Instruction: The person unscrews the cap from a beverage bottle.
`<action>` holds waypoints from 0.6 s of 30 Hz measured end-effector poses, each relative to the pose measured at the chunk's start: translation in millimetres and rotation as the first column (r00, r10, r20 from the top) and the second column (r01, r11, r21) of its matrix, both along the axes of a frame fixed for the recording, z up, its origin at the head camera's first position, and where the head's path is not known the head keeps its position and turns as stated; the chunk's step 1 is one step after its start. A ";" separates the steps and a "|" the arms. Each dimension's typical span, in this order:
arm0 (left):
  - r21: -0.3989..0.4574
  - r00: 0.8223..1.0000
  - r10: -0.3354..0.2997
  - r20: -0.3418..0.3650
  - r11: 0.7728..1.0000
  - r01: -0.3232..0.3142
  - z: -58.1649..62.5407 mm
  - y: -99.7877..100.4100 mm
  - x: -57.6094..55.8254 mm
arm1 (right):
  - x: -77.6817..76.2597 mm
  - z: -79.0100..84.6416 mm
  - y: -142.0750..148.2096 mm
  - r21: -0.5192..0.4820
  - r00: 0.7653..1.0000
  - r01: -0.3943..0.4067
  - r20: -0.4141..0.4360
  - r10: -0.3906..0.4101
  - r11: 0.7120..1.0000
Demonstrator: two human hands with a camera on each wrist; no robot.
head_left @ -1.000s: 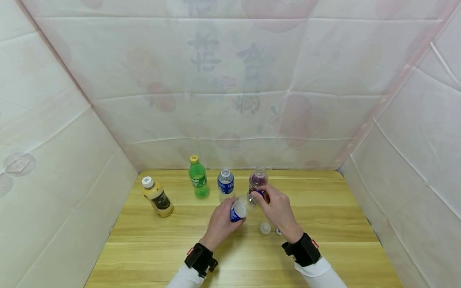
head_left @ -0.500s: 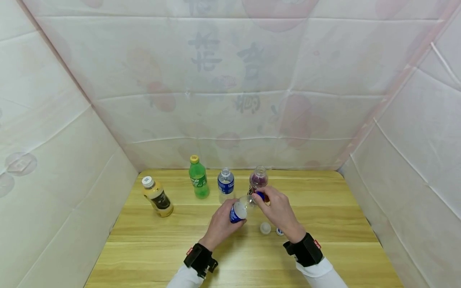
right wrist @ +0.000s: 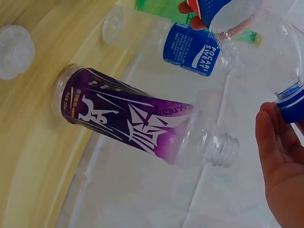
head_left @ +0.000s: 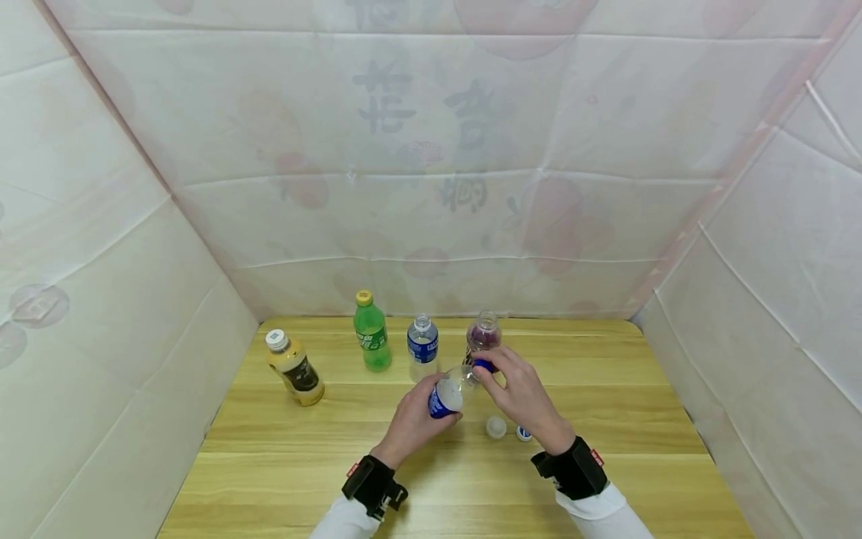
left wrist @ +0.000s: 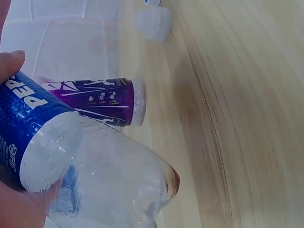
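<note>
My left hand (head_left: 412, 421) grips a clear Pepsi bottle (left wrist: 102, 159) round its blue label, above the table. The bottle is tilted, its neck toward the right and its brown-tinged base showing in the left wrist view. At the neck, my right hand (head_left: 524, 393) pinches the blue cap (right wrist: 291, 105) between thumb and fingers; the cap sits on the bottle's mouth. Behind the hands stands an uncapped bottle with a purple label (right wrist: 126, 114). Left of it is an uncapped Pocari Sweat bottle (right wrist: 192, 50), partly covered by the Pepsi bottle in the right wrist view.
A translucent white cap (head_left: 496, 427) and a blue-and-white cap (head_left: 524, 433) lie on the wooden table (head_left: 606, 479) below the right hand. Farther left stand a green bottle with a yellow cap (head_left: 371, 337) and a yellow drink bottle (head_left: 299, 374) with a white cap. Fabric walls enclose the table.
My right fingers have shifted a little round the blue cap, and more of it shows. The right wrist has moved slightly to the right. The left hand keeps its hold on the Pepsi bottle.
</note>
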State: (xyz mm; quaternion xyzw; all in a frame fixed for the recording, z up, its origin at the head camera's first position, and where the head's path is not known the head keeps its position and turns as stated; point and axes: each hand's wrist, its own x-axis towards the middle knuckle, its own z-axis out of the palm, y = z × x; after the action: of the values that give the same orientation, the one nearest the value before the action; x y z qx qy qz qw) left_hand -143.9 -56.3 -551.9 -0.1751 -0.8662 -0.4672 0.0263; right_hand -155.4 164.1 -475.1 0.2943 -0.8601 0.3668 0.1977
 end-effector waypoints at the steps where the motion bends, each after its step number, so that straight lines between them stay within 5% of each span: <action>1: 0.002 1.000 -0.002 0.006 1.000 0.002 -0.2 -0.3 -0.3 | -0.1 -0.3 0.1 -0.002 1.000 -0.013 0.000 0.013 1.000; 18: 0.023 0.998 -0.036 0.048 0.999 0.035 0.9 -5.2 -0.9 | -0.7 -4.2 4.4 -0.037 0.986 -0.149 0.065 0.151 0.988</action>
State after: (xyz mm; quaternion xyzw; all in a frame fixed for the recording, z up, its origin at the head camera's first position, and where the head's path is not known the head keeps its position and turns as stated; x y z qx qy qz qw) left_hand -144.8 -61.5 -551.0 -0.1790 -0.8582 -0.4811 -0.0009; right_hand -156.2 168.5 -479.3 0.3425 -0.8356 0.4042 0.1451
